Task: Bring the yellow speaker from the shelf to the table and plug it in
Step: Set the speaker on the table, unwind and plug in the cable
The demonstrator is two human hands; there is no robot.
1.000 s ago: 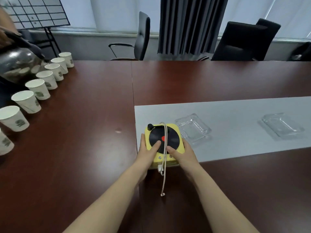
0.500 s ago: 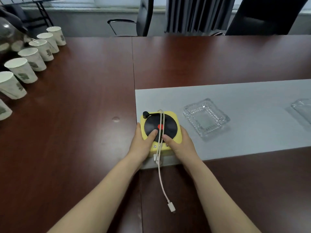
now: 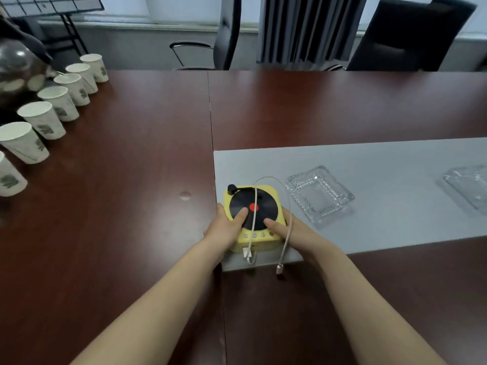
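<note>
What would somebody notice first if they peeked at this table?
The yellow speaker, shaped like a tiny record player, sits on the grey mat with the left hand and right hand holding its sides. A white cable loops over it. A row of paper cups lines the table's far left.

right ashtray [image 3: 471, 188] cut off.

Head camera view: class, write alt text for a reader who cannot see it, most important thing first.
Two bare hands, left hand and right hand, hold a yellow speaker on a grey mat on a dark wooden table. Its white cable trails loose, unplugged. A glass ashtray sits beside it; paper cups line the left edge.
</note>
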